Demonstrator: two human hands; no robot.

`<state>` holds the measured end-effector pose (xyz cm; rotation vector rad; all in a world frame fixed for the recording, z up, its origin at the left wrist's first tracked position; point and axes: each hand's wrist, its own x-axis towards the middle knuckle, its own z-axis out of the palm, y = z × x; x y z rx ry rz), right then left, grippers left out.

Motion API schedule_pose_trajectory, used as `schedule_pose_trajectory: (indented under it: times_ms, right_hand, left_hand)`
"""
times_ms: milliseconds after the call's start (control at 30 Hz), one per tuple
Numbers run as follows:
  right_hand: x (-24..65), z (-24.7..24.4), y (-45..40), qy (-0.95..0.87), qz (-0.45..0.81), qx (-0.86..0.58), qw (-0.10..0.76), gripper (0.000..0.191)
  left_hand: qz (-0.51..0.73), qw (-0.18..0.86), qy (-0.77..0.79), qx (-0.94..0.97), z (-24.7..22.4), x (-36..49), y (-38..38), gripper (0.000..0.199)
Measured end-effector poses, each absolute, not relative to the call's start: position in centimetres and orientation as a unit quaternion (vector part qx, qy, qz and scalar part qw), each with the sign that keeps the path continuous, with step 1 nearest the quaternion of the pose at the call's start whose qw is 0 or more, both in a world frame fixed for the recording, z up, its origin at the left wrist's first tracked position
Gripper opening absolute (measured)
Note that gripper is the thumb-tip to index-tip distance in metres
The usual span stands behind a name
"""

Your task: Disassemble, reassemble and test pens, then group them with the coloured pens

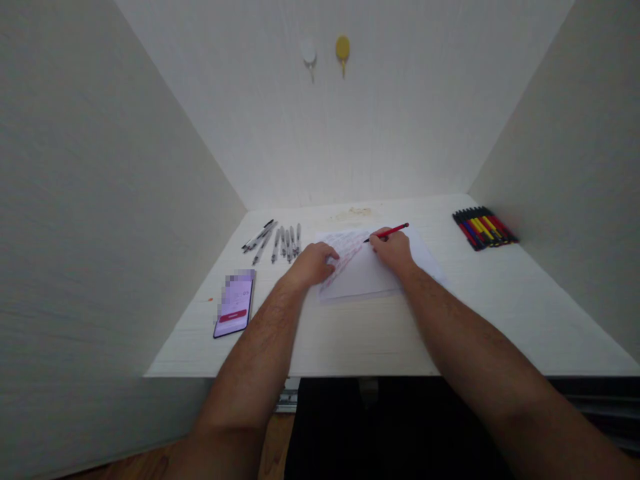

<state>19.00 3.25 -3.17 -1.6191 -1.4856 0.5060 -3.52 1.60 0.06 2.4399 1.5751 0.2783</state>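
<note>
My right hand [392,251] is closed round a red pen [395,230] with dark ends, tilted up to the right. The pen's tip meets the sheet of paper [370,277], near lines of reddish handwriting on its upper left part. My left hand [316,263] rests on the paper's left edge, thumb and fingers apart and lightly bent, holding nothing. Part of the writing is hidden under that hand. The paper's right side shows beyond my right wrist and looks unmarked.
Several clear pens [287,243] lie left of the paper on the white desk [360,340]. Closer to me, a phone [235,303] lies with its screen lit. A row of coloured pens [485,228] sits at the far right. White panels [565,187] enclose three sides.
</note>
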Motion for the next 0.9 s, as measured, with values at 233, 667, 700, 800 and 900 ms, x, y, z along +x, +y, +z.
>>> schedule_pose_trajectory:
  times_ms: [233,667,700,800,900]
  right_hand:
    - [19.1,-4.3,4.3,-0.579,0.240,-0.620,0.473,0.021]
    - [18.9,-3.3,3.6,-0.590,0.275,-0.555,0.518,0.036]
    - [18.8,-3.3,3.7,-0.576,0.293,-0.550,0.529,0.036]
    - [18.6,-2.8,3.5,-0.545,0.326,-0.533,0.559,0.037]
    - [18.1,-2.0,3.0,-0.517,0.348,-0.520,0.585,0.030]
  left_hand:
    - [0.104,0.121,0.546,0.823,-0.1,-3.7,1.6,0.031]
    - [0.126,0.133,0.563,0.806,0.0,-3.6,1.5,0.026]
    - [0.135,0.130,0.565,0.804,0.0,-3.6,1.5,0.025]
    - [0.180,0.130,0.571,0.790,0.0,-3.2,1.5,0.023]
    - [0.232,0.165,0.582,0.761,0.1,-2.8,1.3,0.023]
